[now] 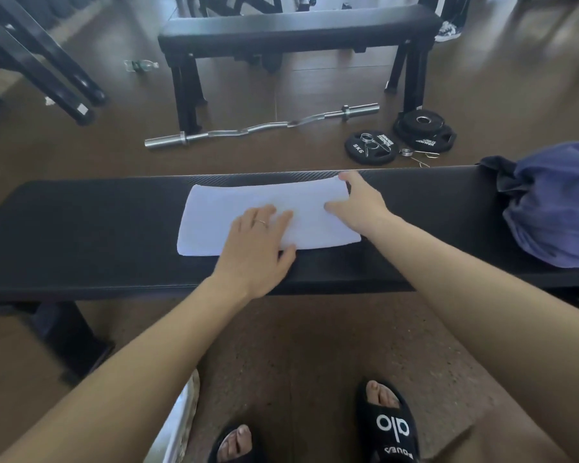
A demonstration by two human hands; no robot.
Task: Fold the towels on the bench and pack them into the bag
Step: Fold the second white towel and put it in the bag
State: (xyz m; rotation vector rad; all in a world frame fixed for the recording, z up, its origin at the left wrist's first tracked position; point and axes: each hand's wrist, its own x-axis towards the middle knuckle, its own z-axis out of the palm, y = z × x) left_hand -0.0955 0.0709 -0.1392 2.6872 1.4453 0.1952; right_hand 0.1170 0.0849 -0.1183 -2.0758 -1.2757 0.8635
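— Two feet in black slides nearest, on the speckled floor. What's above them?

— Both bare arms reach to the near black bench. The left hand lies flat, fingers straight, on the near middle of the white towel. A thin ring shows on one finger.

— And the right hand?

— It rests at the towel's right end, forefinger stretched to the far corner, thumb on the cloth. Whether it pinches the edge, I cannot tell. The hands are apart.

— Where is the towel?

— Folded into a long strip, lying mid-bench. A blue bag slumps on the bench's right end, well apart from it.

— Beyond?

— On the brown floor: a curl bar, then black weight plates with spring collars to its right. A second bench stands behind, a plastic bottle to its left, black rack legs at far left.
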